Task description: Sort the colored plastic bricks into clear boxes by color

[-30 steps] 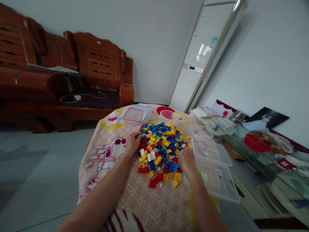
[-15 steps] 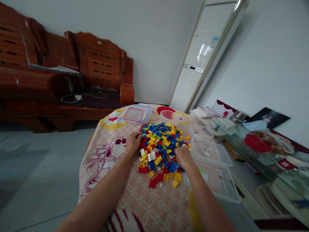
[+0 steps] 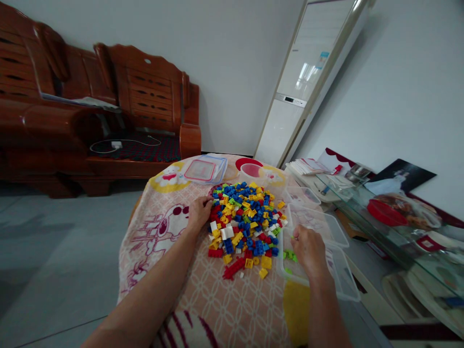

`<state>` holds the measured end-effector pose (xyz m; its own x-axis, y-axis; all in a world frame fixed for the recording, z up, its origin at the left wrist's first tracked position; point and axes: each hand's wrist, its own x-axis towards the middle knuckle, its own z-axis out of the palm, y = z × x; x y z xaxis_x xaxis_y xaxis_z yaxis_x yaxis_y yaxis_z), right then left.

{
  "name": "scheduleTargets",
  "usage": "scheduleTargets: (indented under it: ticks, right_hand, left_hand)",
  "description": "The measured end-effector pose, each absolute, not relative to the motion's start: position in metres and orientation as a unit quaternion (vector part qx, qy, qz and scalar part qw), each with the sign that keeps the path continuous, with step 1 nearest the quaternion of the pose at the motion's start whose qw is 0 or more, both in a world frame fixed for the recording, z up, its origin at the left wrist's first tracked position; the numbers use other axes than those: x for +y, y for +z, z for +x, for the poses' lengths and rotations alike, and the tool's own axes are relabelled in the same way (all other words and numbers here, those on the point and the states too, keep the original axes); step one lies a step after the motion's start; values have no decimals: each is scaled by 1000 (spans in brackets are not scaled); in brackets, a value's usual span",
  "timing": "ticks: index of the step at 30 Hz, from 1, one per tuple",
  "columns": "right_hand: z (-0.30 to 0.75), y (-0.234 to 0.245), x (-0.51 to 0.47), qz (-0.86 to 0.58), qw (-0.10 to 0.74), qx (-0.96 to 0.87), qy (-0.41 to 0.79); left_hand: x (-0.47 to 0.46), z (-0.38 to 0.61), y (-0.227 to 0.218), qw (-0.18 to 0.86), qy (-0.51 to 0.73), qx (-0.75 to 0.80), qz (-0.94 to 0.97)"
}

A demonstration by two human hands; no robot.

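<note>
A heap of toy building bricks (image 3: 246,217) in blue, yellow, red, green and white lies on the cloth-covered table. At its left edge rests my left hand (image 3: 199,211), fingers curled together; whatever they may hold is too small to make out. My right hand (image 3: 309,247) is over a clear plastic box (image 3: 339,278) just right of the heap. Its fingers are drawn together in a pinch, and their tips are mostly hidden. Several light-green bricks (image 3: 290,256) lie inside that box, below and left of the hand.
More clear containers (image 3: 319,224) stand behind the box. A round tub (image 3: 252,171) and flat lids (image 3: 203,170) sit at the table's far side. To the right is a glass-topped stand (image 3: 384,237) with a red bowl (image 3: 386,212). A wooden bench (image 3: 152,96) stands beyond, left.
My right hand has moved from the heap's right edge rightward over the clear box, uncovering the green bricks in it. My left hand has stayed at the heap's left edge.
</note>
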<state>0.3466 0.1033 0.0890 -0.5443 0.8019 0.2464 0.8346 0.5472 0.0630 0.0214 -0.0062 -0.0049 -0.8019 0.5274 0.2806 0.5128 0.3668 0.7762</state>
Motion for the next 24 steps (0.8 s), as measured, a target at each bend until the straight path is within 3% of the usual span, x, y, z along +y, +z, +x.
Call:
scheduleTargets:
  ticks: [4, 12, 24]
  right_hand:
    - [345, 85, 87, -431, 133, -891, -46]
    - [311, 67, 56, -317, 58, -947, 0]
    - [283, 42, 59, -303, 242, -888, 247]
  left_hand:
    - [-7, 21, -4, 9, 470, 824, 316]
    - [-7, 21, -5, 11, 475, 824, 309]
    - [-8, 21, -3, 2, 465, 824, 323]
